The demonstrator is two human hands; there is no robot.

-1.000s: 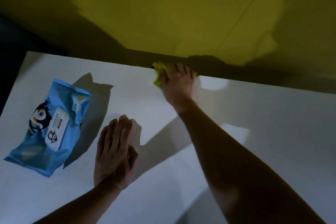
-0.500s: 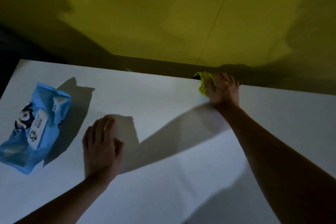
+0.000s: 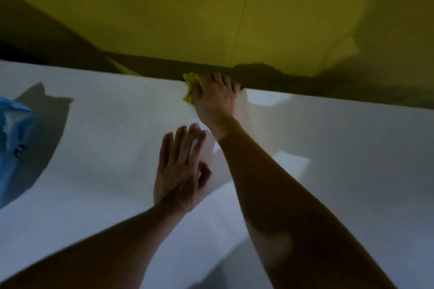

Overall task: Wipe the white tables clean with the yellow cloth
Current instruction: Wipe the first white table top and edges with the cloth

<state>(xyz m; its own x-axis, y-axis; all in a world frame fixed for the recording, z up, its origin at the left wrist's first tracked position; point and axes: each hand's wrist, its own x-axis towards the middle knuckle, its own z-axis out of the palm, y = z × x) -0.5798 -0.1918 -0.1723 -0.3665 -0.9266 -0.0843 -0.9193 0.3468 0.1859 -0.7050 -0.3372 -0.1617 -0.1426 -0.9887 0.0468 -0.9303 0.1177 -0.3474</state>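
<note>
Nearest the camera we see two bare forearms entering from the lower edge and reaching forward over the white counter (image 3: 340,138), whose surface fills the lower two thirds of the view and carries hard-edged shadows of both arms.

The left hand (image 3: 180,171) lies palm down on the counter near the middle of the view, its fingers straight and held close together, the thumb tucked in beside the palm; its grip is apart and holds nothing.

At the left margin we note a blue wipes pack (image 3: 11,143) lying flat on the counter, cut off by the frame edge and well apart from both hands (its printing is too blurred to read). It throws a dark shadow to its right.

Farther on, the right hand (image 3: 215,98) presses down at the far edge of the counter, fingers extended forward to the rim. The yellow cloth (image 3: 190,88) sits bunched beneath it, with only a crumpled portion showing at the hand's left side; we cannot tell whether the fingers merely press it or curl round it.

Beyond the counter's far edge runs a dark strip, and above that a yellow wall (image 3: 187,7) crossed by a thin vertical seam.
</note>
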